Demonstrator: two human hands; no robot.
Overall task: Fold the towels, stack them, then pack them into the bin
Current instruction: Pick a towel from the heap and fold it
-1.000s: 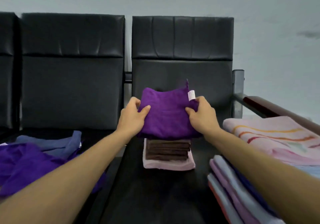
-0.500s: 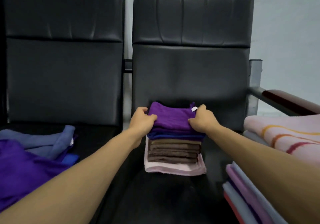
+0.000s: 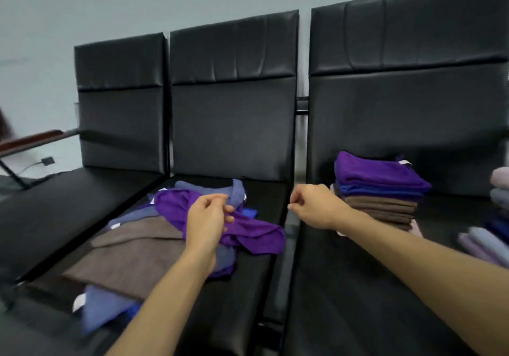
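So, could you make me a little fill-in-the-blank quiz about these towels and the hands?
1. The folded stack has a ___ towel on top.
2. Directly under it lies a ___ one.
3. The right hand holds ___.
4. The loose towels, below the left hand, lie on the ___ of three seats.
Missing: purple, blue, nothing, middle.

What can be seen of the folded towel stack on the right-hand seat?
The folded towel stack is a neat, upright pile of soft-looking cloth on the black padded seat, near its backrest. A purple towel lies on top with a white tag at its far right corner; blue layers come next, then several brown ones, and a pale pink edge shows at the bottom. The right hand, fingers curled and empty, is at its left side; contact cannot be told.
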